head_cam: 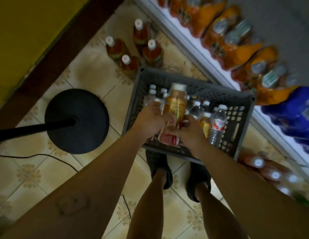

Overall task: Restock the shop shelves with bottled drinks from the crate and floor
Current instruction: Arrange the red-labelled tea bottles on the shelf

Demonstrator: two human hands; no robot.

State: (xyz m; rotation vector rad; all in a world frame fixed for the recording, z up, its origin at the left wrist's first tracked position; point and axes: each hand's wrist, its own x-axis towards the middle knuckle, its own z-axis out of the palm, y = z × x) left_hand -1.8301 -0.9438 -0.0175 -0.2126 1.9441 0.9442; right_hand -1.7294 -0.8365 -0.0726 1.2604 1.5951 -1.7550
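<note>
Amber bottle (175, 102) is gripped low down between your left hand (150, 121) and right hand (190, 130), directly above the grey crate (202, 85). It looks like mid-pickup; next, carry it to the shelf (190, 40) right of your grip.

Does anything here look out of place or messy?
Nothing looks spilled or broken. Four white-capped bottles stand loose on the floor tiles beyond the grey crate, and a black cable trails across them near the round stand base.

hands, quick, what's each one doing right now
left hand: grips the amber bottle above the crate
right hand: grips the same bottle's lower end
</note>
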